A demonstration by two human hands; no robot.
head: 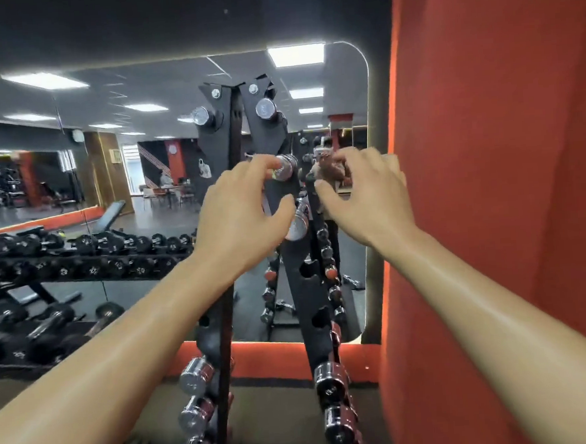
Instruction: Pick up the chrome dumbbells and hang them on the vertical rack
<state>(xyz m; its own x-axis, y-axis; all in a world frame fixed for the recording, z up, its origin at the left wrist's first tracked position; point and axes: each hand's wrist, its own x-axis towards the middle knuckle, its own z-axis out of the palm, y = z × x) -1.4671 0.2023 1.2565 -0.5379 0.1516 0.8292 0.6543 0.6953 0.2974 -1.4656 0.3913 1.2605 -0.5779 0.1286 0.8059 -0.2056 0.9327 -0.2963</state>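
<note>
Both hands up at mid-height of the vertical rack (293, 283), at a chrome dumbbell (287, 167).
Left hand (239, 214): fingers (264, 165) curl onto the end of the chrome dumbbell at the rack's black upright, thumb stretched below it toward a second chrome head (298, 223). Right hand (368, 193): fingers curled just beside the rack's right edge; cannot tell if it holds anything, the palm side is hidden. Top chrome dumbbell (266, 108) hangs near the rack's peak; lower chrome dumbbells (196, 377) hang at the bottom. Mirror (150, 155) behind, red wall (502, 140) to the right, black dumbbells (114, 244) on the left.
</note>
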